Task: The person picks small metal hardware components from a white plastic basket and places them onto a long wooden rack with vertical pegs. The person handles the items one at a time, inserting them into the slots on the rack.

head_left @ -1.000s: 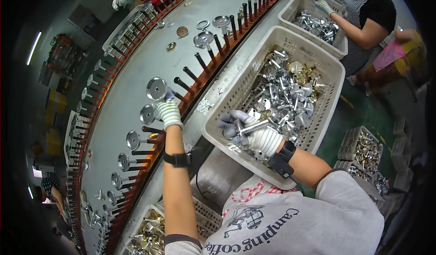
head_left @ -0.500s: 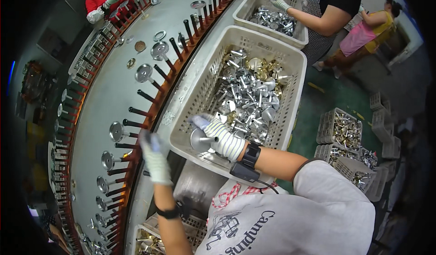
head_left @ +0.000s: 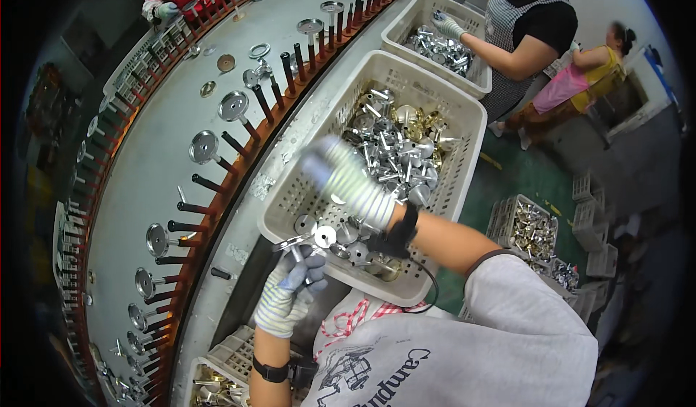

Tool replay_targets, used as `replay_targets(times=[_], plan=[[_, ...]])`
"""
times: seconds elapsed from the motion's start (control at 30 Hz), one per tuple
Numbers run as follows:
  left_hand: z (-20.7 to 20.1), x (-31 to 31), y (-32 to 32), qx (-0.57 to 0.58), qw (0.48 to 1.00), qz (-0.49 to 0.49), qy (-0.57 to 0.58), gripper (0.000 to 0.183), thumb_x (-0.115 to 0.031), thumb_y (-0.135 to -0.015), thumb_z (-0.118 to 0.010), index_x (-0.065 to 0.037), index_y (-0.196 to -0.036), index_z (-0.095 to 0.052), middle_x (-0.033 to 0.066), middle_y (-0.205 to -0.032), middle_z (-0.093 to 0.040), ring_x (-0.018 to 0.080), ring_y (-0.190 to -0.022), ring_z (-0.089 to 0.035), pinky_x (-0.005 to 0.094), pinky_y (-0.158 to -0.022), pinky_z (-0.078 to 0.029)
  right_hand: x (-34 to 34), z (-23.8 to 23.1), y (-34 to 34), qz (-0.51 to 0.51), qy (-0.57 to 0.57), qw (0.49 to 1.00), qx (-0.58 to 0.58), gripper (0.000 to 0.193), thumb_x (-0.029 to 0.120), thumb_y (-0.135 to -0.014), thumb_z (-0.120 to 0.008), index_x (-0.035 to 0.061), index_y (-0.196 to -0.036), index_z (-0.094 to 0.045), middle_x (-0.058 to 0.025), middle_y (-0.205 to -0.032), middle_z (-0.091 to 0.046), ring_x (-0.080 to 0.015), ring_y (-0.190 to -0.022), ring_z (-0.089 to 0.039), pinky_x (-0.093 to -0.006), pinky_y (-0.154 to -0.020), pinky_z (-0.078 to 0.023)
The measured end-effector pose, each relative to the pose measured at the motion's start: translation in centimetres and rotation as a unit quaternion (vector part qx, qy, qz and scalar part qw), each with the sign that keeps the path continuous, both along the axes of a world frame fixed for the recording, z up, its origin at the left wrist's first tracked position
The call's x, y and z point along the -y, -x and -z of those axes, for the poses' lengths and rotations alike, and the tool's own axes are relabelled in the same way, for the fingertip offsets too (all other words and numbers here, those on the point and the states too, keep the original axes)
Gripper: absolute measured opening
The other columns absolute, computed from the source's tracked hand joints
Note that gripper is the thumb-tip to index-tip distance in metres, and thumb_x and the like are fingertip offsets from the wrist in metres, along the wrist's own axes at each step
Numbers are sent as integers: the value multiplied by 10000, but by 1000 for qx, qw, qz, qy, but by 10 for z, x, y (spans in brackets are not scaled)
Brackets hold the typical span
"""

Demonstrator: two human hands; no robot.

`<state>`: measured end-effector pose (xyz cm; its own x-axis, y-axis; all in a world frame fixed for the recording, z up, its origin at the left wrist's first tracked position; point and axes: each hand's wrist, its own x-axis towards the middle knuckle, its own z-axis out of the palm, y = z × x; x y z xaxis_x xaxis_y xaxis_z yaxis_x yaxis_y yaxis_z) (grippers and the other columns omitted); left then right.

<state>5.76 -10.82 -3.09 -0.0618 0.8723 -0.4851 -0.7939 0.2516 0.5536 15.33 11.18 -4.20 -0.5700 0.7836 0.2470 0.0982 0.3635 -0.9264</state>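
My left hand (head_left: 286,294), in a striped work glove, is closed around the stem of a silver stemmed metal disc (head_left: 288,244). It holds the piece at the near left corner of a pale plastic crate (head_left: 475,157). Inside lie many silver and gold stemmed metal parts (head_left: 395,142), heaped toward the far side, with several more at the near end. Over the crate's left side is my right hand (head_left: 348,186), also gloved. Motion smears its fingers, so whether they grip anything does not show.
To the left curves a conveyor with upright dark pegs (head_left: 192,207), several carrying silver discs (head_left: 203,146). A second crate (head_left: 471,80) stands beyond, where a co-worker (head_left: 522,30) reaches in. Stacked crates of parts (head_left: 533,225) sit on the green floor at right.
My left hand has come back from the pegs toward the crate and now holds a stemmed disc. My right hand has moved up and away from the crate's near corner. The pegs have shifted along.
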Motion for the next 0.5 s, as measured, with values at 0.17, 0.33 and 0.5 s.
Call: replay_targets(times=[0.17, 0.33, 0.5], plan=[[-6, 24, 24, -88, 992, -81, 25, 490, -264, -846, -684, -55, -1232, -468, 40, -998, -537, 131, -797, -545, 279, -662, -499, -136, 70, -36, 136, -7, 937, 321, 678, 363, -744, -671, 141, -1345, -452, -260, -1307, -444, -413, -1195, -452, -430, -1013, -376], [5, 52, 35, -94, 976, -193, 27, 448, -234, -865, -667, -34, -1215, -471, 92, -971, -554, 162, -778, -534, 285, -650, -479, -127, 137, -4, 162, -37, 846, 506, 825, 292, -688, -760, 186, -1397, -353, -220, -1499, -169, -446, -1316, -291, -571, -1039, -292], [-13, 83, 36, -89, 963, -251, 39, 413, -196, -857, -679, -70, -1202, -490, 40, -916, -501, 130, -766, -469, 272, -639, -431, -132, 193, -12, 191, -215, 770, 569, 711, 308, -661, -777, 173, -1282, -459, -161, -1472, -257, -345, -1158, -453, -528, -929, -376]])
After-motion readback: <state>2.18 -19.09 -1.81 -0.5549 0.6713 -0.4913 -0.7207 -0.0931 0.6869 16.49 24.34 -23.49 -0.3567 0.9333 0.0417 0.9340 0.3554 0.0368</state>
